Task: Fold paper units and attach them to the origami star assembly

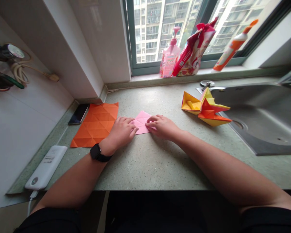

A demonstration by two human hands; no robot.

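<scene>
Here, head view: pink origami paper (141,122) lying between the left hand (121,132) and right hand (162,127) on a speckled counter (145,168)
Both hands half open, fingers curved, fingertips on opposite sides of the paper, neither closed around it; creased orange sheet (94,124) just beside the left hand, which wears a black smartwatch (95,152); smartphone (79,114) beside the sheet; folded yellow-and-orange origami model (206,108) near the steel sink (262,116); white power bank (46,166) at the counter's left edge

Blk smartwatch (95,152) on L wrist (106,146), blk short sleeves (50,221)
</scene>
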